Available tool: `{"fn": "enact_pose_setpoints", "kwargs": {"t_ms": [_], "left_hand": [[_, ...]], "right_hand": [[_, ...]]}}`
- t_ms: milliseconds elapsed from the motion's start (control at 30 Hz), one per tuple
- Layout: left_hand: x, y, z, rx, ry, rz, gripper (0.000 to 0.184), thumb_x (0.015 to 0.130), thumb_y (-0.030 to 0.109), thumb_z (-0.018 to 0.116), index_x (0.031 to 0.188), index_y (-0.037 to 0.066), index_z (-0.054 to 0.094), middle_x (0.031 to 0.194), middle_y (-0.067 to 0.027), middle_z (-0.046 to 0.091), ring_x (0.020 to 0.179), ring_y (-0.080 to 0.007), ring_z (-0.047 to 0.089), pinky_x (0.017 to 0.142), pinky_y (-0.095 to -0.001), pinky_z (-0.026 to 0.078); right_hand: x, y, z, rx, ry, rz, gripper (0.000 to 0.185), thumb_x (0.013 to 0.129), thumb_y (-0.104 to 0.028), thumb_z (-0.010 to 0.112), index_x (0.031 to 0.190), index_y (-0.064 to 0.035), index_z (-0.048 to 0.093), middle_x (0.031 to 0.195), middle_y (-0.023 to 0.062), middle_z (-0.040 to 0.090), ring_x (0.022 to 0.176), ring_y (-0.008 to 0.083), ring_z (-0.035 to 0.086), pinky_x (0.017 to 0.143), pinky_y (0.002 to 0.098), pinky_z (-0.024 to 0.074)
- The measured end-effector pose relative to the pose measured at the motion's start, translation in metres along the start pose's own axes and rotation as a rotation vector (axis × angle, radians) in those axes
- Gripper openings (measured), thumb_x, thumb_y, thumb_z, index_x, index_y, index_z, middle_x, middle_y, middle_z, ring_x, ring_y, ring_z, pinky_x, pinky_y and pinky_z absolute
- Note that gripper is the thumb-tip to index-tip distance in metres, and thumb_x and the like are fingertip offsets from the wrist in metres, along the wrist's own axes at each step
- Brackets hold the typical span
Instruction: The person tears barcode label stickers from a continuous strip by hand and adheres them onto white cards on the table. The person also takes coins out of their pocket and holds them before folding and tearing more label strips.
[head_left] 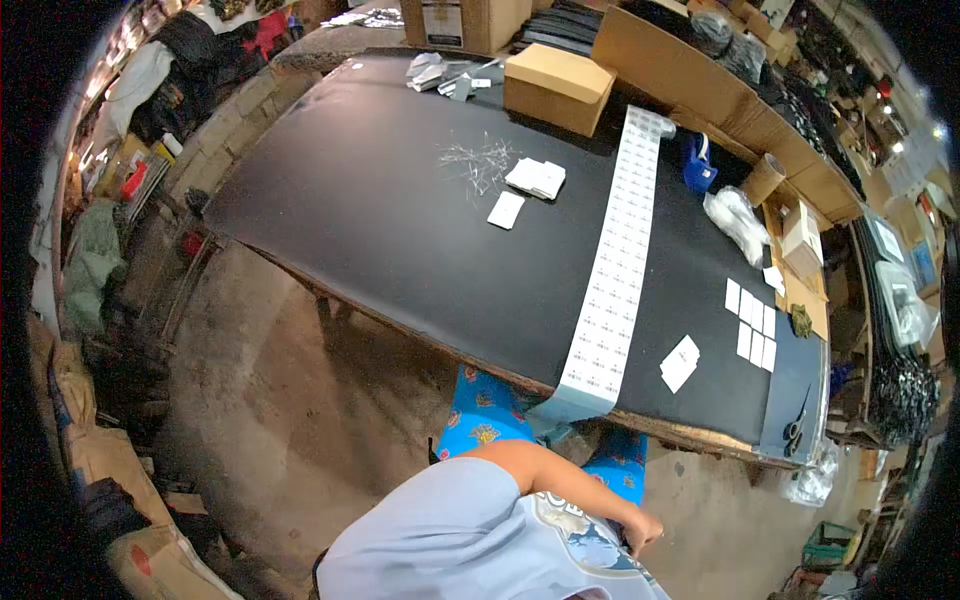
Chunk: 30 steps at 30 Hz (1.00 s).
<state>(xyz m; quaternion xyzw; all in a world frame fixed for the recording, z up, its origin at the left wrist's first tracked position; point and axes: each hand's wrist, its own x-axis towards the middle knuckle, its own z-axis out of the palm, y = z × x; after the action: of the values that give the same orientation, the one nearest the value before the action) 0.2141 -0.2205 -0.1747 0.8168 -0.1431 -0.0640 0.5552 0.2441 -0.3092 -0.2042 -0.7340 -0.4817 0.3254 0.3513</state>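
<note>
My left hand [643, 532] is held close to the front of my shirt, below the table edge. Its fingers are curled closed; whatever may be in them is hidden. My right hand is out of view. Nearest on the table, a long strip of printed labels [612, 265] runs from a roll at the back and hangs over the front edge. Right of the strip lies a small pile of white cards [680, 364]. Several more white cards [750, 318] are laid in rows. To the left are a stack of cards [537, 178] and a tangle of thin clear strings [478, 163].
The black table [400, 220] carries a brown cardboard box [558, 90], a blue tape dispenser [699, 165], a tape roll [763, 178] and a plastic bag [736, 222]. Black scissors [795, 428] lie at the right corner. Cardboard and bundled goods line the sides.
</note>
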Motion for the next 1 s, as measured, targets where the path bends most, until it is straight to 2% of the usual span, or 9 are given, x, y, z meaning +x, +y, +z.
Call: {"fn": "enact_pose_setpoints", "kwargs": {"t_ms": [67, 267, 467, 600, 667, 700, 767, 900, 1000], "left_hand": [[-0.011, 0.017, -0.013, -0.005, -0.208, -0.193, 0.052, 0.052, 0.045, 0.084, 0.071, -0.001, 0.070, 0.070, -0.0129, 0.067, 0.069, -0.0252, 0.065, 0.063, -0.0363, 0.051], [-0.010, 0.026, -0.013, 0.259, -0.185, -0.268, 0.061, 0.053, 0.046, 0.084, 0.090, -0.001, 0.070, 0.094, -0.0172, 0.068, 0.090, -0.0282, 0.065, 0.078, -0.0379, 0.051], [0.003, 0.018, 0.000, 0.343, -0.274, -0.200, 0.069, 0.054, 0.048, 0.083, 0.101, -0.001, 0.068, 0.108, -0.0185, 0.065, 0.101, -0.0309, 0.061, 0.086, -0.0384, 0.049], [0.007, -0.003, 0.019, 0.176, -0.232, -0.145, 0.057, 0.054, 0.047, 0.084, 0.085, 0.001, 0.070, 0.091, -0.0183, 0.068, 0.085, -0.0314, 0.065, 0.072, -0.0402, 0.051], [0.001, -0.006, 0.027, 0.019, -0.051, -0.140, 0.039, 0.055, 0.034, 0.081, 0.061, 0.000, 0.064, 0.066, -0.0188, 0.063, 0.063, -0.0316, 0.062, 0.055, -0.0429, 0.045], [-0.001, -0.003, 0.031, 0.017, -0.060, -0.137, 0.039, 0.055, 0.034, 0.081, 0.061, 0.000, 0.064, 0.066, -0.0188, 0.063, 0.063, -0.0316, 0.062, 0.055, -0.0429, 0.045], [-0.006, 0.009, 0.034, -0.187, 0.380, -0.003, 0.032, 0.052, 0.023, 0.073, 0.049, -0.001, 0.052, 0.052, -0.0194, 0.053, 0.049, -0.0329, 0.054, 0.047, -0.0447, 0.037], [-0.006, 0.018, 0.041, 0.005, 0.495, 0.290, 0.024, 0.050, 0.021, 0.067, 0.056, 0.000, 0.056, 0.059, -0.0210, 0.056, 0.057, -0.0381, 0.056, 0.051, -0.0461, 0.041], [-0.030, 0.052, 0.017, -0.010, 0.368, 0.246, 0.021, 0.056, 0.019, 0.064, 0.064, 0.001, 0.058, 0.067, -0.0211, 0.059, 0.066, -0.0408, 0.058, 0.059, -0.0488, 0.045]], "right_hand": [[-0.003, -0.004, 0.004, 0.016, -0.018, 0.017, 0.015, 0.091, -0.015, 0.056, 0.096, -0.0023, 0.062, 0.084, 0.0011, 0.058, 0.075, 0.0115, 0.054, 0.070, 0.0275, 0.0462], [0.020, -0.022, 0.021, 0.076, -0.067, 0.015, 0.015, 0.091, -0.015, 0.056, 0.097, -0.0021, 0.062, 0.085, 0.0016, 0.058, 0.077, 0.0119, 0.054, 0.071, 0.0279, 0.0465], [0.052, -0.043, 0.038, 0.133, -0.120, 0.001, 0.015, 0.091, -0.014, 0.056, 0.097, -0.0019, 0.062, 0.087, 0.0021, 0.059, 0.078, 0.0123, 0.055, 0.072, 0.0282, 0.0468], [0.069, -0.057, 0.048, 0.175, -0.128, 0.001, 0.015, 0.091, -0.014, 0.056, 0.098, -0.0018, 0.062, 0.088, 0.0024, 0.059, 0.079, 0.0126, 0.055, 0.073, 0.0285, 0.0469], [0.073, -0.063, 0.051, 0.194, -0.134, 0.009, 0.015, 0.091, -0.014, 0.056, 0.098, -0.0017, 0.062, 0.088, 0.0025, 0.059, 0.079, 0.0128, 0.055, 0.073, 0.0286, 0.0470], [0.075, -0.066, 0.054, 0.206, -0.139, 0.013, 0.016, 0.091, -0.014, 0.056, 0.098, -0.0017, 0.062, 0.088, 0.0026, 0.059, 0.079, 0.0129, 0.055, 0.073, 0.0286, 0.0471], [0.077, -0.072, 0.061, 0.232, -0.143, 0.023, 0.016, 0.091, -0.014, 0.056, 0.098, -0.0016, 0.062, 0.089, 0.0027, 0.060, 0.080, 0.0130, 0.056, 0.073, 0.0288, 0.0472], [0.074, -0.079, 0.061, 0.275, -0.079, 0.063, 0.016, 0.091, -0.014, 0.056, 0.099, -0.0015, 0.062, 0.090, 0.0030, 0.060, 0.081, 0.0133, 0.056, 0.074, 0.0290, 0.0474], [0.038, -0.076, 0.053, 0.322, 0.076, 0.152, 0.016, 0.090, -0.014, 0.056, 0.099, -0.0014, 0.062, 0.091, 0.0033, 0.060, 0.081, 0.0135, 0.056, 0.074, 0.0292, 0.0475]]}}
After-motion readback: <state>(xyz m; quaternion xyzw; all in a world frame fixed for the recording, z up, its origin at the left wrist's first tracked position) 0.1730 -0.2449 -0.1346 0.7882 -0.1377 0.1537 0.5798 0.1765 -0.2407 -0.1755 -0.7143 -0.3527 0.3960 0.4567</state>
